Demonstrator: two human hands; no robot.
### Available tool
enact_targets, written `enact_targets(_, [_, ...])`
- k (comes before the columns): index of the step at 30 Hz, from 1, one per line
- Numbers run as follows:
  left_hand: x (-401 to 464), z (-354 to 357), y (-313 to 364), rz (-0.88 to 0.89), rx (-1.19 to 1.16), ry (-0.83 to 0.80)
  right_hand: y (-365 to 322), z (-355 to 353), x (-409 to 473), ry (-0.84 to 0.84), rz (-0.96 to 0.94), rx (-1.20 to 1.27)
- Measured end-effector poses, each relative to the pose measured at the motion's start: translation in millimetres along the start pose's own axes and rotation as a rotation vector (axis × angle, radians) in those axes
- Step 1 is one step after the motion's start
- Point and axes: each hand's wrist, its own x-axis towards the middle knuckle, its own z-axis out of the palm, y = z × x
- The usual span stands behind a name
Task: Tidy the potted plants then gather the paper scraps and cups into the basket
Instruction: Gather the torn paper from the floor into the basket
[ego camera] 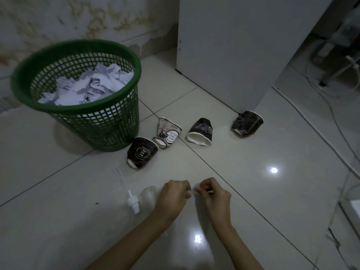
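A green mesh basket (124, 61) stands on the tiled floor at the upper left, filled with white paper scraps (87, 86). Several crushed paper cups lie on the floor to its right: a dark cup (141, 152) by the basket's foot, a pale printed cup (168, 132), a dark cup (201, 132) with its white mouth toward me, and a dark cup (247, 123) by the cabinet corner. Low in the middle, my left hand (172, 195) and my right hand (213, 193) are close together, fingers curled, pinching something small and pale between the fingertips.
A white cabinet (243, 45) stands behind the cups. A clear spray bottle with a white pump head (133, 201) lies on the floor just left of my left hand. Cables (315, 121) run along the floor on the right.
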Motion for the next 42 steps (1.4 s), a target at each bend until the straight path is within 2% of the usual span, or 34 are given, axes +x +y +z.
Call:
enact_targets(3, [1.8, -45.5, 18.9, -0.042, -0.232, 0.198, -39.8, 0.3, 19.7, 0.059, -0.022, 0.151])
enact_targets(5, [3.0, -91.2, 33.4, 0.016, -0.307, 0.379, -73.8, -3.6, 37.6, 0.062, -0.085, 0.232])
enact_targets(9, [-5.4, -198.9, 46.6, 0.219, -0.212, 0.912, -168.1, -8.7, 76.1, -0.035, -0.351, 0.344])
enact_targets(11, [-6.0, -245.8, 42.5, 0.236, -0.181, 1.066, -220.5, -0.9, 93.6, -0.050, -0.533, 0.324])
enact_targets(12, [-3.0, -265.0, 38.3, 0.226, -0.169, 1.090, -244.3, 6.4, 101.5, -0.048, -0.615, 0.306])
enact_targets(15, [14.4, -296.5, 16.9, 0.051, 0.096, 0.945, -294.4, 36.4, 118.4, -0.145, -0.791, 0.089])
enact_targets(18, [21.0, -296.7, -0.2, -0.097, 0.242, 0.791, -295.5, 57.0, 128.2, -0.330, -0.754, -0.162])
enact_targets(22, [1.5, -265.9, -7.0, -0.001, 0.208, 0.878, -251.8, 44.0, 134.8, -0.237, -0.584, -0.036])
enact_targets(24, [-11.0, -237.9, 0.4, 0.092, 0.114, 0.833, -220.7, 34.3, 141.7, -0.210, -0.438, -0.070])
enact_targets(27, [-17.7, -198.7, 9.1, 0.132, 0.038, 0.567, -173.0, 20.7, 147.9, -0.264, -0.216, -0.139])
enact_targets(29, [-13.4, -177.4, 5.7, 0.050, 0.088, 0.320, -146.6, 15.2, 143.7, -0.369, -0.080, -0.241])
enact_targets(33, [-9.1, -130.8, -23.7, -0.422, 0.353, -0.210, -113.0, 27.2, 98.6, -0.823, 0.156, -0.575])
enact_targets(35, [-12.6, -107.1, -41.3, -0.544, 0.368, -0.396, -102.9, 42.5, 67.6, -1.029, 0.268, -0.679])
enact_targets(37, [-16.0, -91.7, -53.0, -0.610, 0.339, -0.469, -94.9, 57.7, 47.4, -1.114, 0.292, -0.767])
enact_targets(42, [-20.6, -79.5, -60.1, -0.661, 0.316, -0.468, -85.6, 83.9, 25.4, -1.012, 0.303, -0.744])
